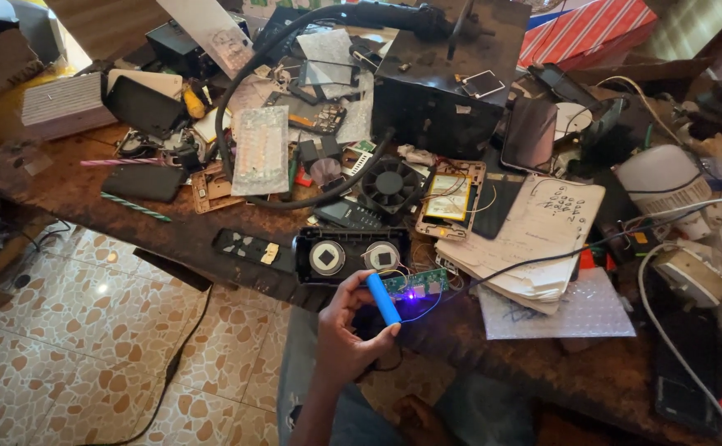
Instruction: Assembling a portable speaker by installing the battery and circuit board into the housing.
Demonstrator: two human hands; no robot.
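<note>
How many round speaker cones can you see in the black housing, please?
2: the left cone and the right cone sit side by side in the black housing, just above the blue cylindrical cell.

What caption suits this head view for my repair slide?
Left hand holds a blue cylindrical cell beside a lit green circuit board.

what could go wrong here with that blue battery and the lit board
1. The left hand holds the blue battery only by its fingers, out past the table edge; a slip could drop it to the tiled floor.
2. The board glows, so it seems live; thin wires beside it could touch and short.
3. Loose clutter crowds the board and could snag the wires.
</note>
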